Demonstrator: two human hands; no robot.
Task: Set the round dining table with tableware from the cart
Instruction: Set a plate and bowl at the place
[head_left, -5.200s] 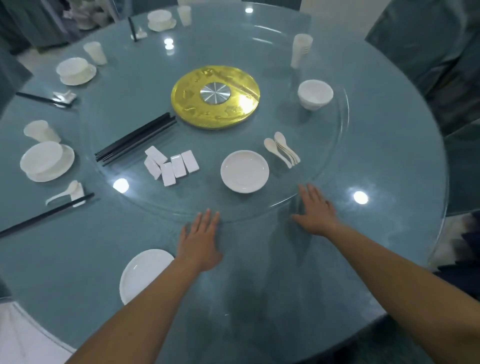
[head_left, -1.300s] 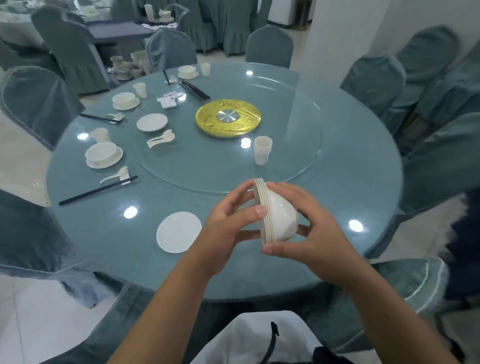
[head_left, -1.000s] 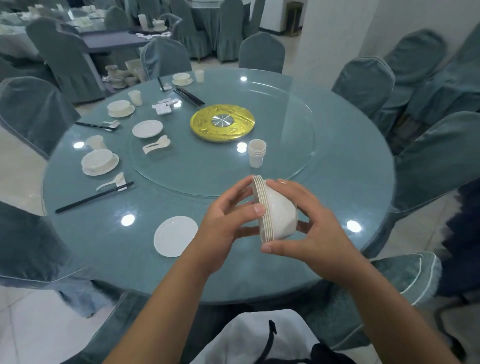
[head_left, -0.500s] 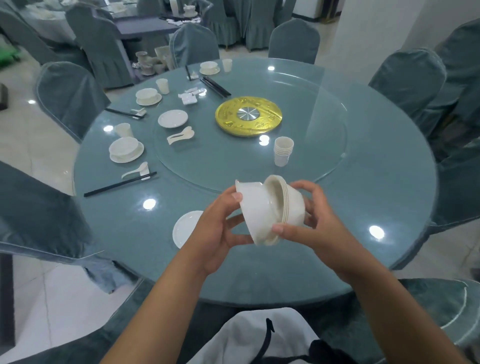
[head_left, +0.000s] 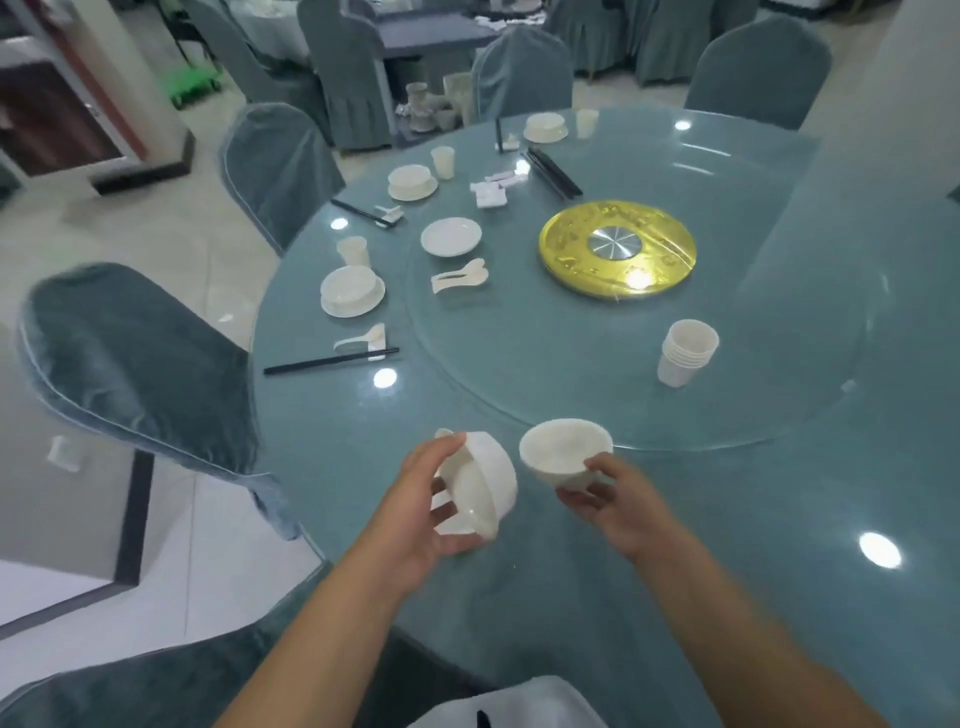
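Above the round teal glass-topped desk (head_left: 779, 545), the left hand (head_left: 415, 512) grips one tilted white ceramic bowl (head_left: 480, 480); the right hand (head_left: 613, 506) holds a stack of white bowls (head_left: 565, 451) upright. One stack of white cups (head_left: 685, 353) stands beyond, on the glass turntable (head_left: 571, 353).

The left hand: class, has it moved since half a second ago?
Yes. The left hand has drawn left, away from the right hand, taking one bowl off the bowl stack and out over the saucer.
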